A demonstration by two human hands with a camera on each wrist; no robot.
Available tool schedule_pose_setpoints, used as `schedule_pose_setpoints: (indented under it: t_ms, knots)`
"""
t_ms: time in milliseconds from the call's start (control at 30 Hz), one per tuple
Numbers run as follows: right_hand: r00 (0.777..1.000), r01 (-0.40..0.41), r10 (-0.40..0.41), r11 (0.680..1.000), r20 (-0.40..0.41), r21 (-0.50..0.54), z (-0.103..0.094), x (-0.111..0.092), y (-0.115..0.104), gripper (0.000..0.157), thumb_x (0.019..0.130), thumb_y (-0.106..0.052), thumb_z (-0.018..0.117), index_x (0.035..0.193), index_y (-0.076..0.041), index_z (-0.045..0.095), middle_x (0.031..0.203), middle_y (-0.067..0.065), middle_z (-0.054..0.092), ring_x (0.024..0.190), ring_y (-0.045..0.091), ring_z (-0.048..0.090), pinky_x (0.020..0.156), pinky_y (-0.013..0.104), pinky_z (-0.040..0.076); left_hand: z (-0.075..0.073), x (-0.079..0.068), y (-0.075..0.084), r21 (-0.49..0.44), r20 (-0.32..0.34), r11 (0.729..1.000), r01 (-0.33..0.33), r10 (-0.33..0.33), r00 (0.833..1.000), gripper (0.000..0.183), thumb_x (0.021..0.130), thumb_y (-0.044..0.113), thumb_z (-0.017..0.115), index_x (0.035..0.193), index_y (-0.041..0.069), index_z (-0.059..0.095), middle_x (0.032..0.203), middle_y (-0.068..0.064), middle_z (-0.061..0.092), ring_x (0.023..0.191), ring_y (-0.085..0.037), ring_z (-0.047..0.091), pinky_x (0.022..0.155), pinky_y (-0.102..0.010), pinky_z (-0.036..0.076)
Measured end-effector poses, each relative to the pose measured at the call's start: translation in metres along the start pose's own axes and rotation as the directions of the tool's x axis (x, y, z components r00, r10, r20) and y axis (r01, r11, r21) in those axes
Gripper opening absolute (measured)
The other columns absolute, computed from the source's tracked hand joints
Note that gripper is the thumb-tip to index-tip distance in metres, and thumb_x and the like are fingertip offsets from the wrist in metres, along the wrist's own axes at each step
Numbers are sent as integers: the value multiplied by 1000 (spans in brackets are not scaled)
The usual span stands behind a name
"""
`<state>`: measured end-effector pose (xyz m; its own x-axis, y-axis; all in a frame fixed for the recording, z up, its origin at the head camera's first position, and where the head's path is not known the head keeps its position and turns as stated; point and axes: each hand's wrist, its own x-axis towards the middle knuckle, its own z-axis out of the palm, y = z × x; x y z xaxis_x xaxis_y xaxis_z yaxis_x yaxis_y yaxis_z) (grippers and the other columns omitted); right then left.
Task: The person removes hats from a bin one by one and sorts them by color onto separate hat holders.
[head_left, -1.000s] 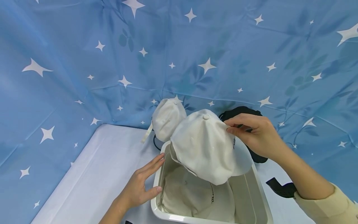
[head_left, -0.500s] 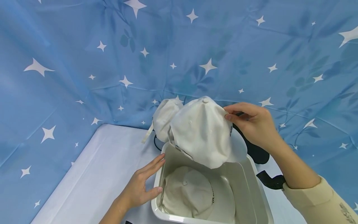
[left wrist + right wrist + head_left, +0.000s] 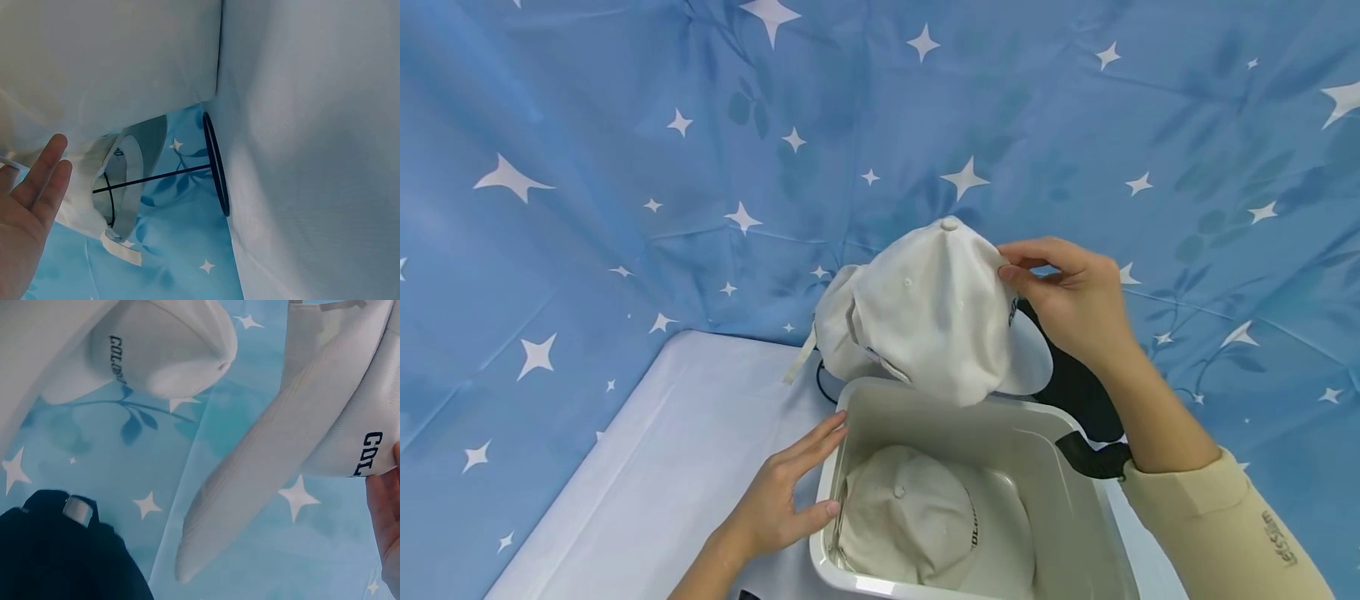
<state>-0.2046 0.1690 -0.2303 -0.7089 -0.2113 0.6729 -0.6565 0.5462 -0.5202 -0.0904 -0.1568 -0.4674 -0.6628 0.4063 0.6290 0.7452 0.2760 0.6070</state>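
My right hand (image 3: pixel 1075 300) pinches the crown of a white baseball cap (image 3: pixel 928 317), holding it above the far rim of a pale plastic bin (image 3: pixel 1075 500). Dark lettering on its front shows partly in the right wrist view, near the brim (image 3: pixel 262 462). My left hand (image 3: pixel 782 496), fingers extended, rests against the bin's left rim. Inside the bin lies another off-white cap (image 3: pixel 906 517), crown up, brim to the right. Behind the held cap, a third white cap (image 3: pixel 835 329) hangs on a black wire stand (image 3: pixel 217 165), partly hidden.
A black cloth item (image 3: pixel 1075 396), perhaps a cap, is behind the bin at the right, partly covered by my right hand and arm. The white-covered table (image 3: pixel 700 442) extends left of the bin. A blue starry curtain (image 3: pixel 647 142) hangs close behind.
My right hand has lifted the white cap up and away from over the bin, toward the back, uncovering the cap inside. The left hand stays at the rim.
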Motion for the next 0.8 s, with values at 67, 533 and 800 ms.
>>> schedule_pose_setpoints:
  t_ms: [67, 533, 800]
  knots:
    - [1000, 2, -2, 1000, -13, 10, 4, 4, 0, 22, 91, 2, 77, 110, -8, 83, 98, -19, 72, 90, 0, 67, 74, 11, 53, 0, 0, 0, 3, -2, 1000, -4, 4, 1000, 78, 85, 17, 70, 158, 6, 46, 164, -17, 41, 146, -32, 47, 115, -36, 43]
    - [992, 72, -49, 976, -112, 207, 50, 26, 15, 21, 92, 9, 73, 111, 3, 79, 101, 6, 77, 90, 1, 69, 74, 16, 57, 0, 0, 0, 3, -7, 1000, -8, 8, 1000, 78, 85, 19, 70, 158, 6, 46, 163, -18, 41, 146, -33, 47, 116, -36, 42]
    - [995, 16, 13, 963, -104, 268, 74, 33, 28, 20, 94, 6, 72, 113, 3, 79, 104, 19, 74, 92, 11, 69, 76, 19, 58, 0, 1, 0, 20, -12, 1000, -11, 11, 1000, 77, 85, 20, 71, 157, 6, 47, 164, -17, 42, 146, -33, 47, 115, -35, 42]
